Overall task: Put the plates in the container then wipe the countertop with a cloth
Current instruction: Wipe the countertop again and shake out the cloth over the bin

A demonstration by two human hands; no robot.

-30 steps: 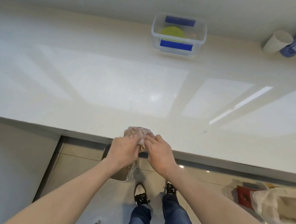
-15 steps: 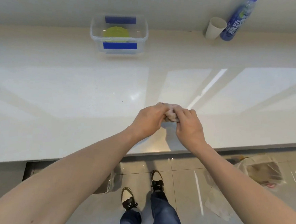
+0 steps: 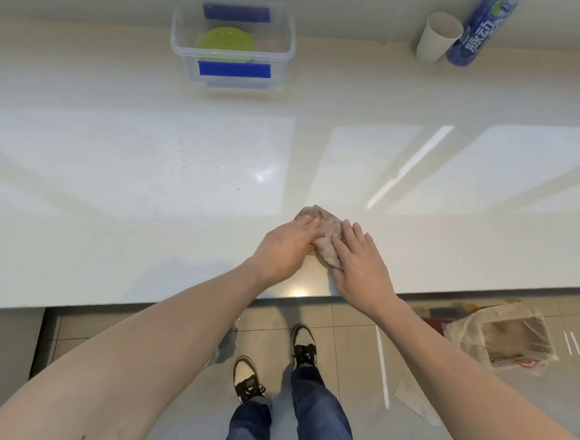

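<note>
Head view, looking down over a pale glossy counter (image 3: 142,195). Both hands lie on a crumpled, speckled beige cloth (image 3: 323,227) near the counter's front edge. The left hand (image 3: 285,249) covers the cloth's left side with its fingers (image 3: 307,222) laid close together and nearly straight on the fabric; whether the thumb curls under the cloth cannot be told. The right hand (image 3: 362,266) rests flat on the cloth's right side, its fingers (image 3: 351,232) straight and slightly spread, tips touching the fabric and the counter beside it. The cloth shows between and just beyond the two sets of fingers, bunched into folds. Well beyond the fingers, at the back of the counter near the wall, stands a clear plastic container (image 3: 181,55) with blue clips; a yellow-green plate (image 3: 226,42) lies inside it. Far beyond and to the right of the fingers, a white paper cup (image 3: 437,37) lies tilted against a blue drinks bottle (image 3: 484,27), the two touching. Below the counter edge, nearer than the fingers, are a tiled floor (image 3: 351,335), two shoes and blue trouser legs, and to the right a clear plastic bag (image 3: 503,339) on the floor.
</note>
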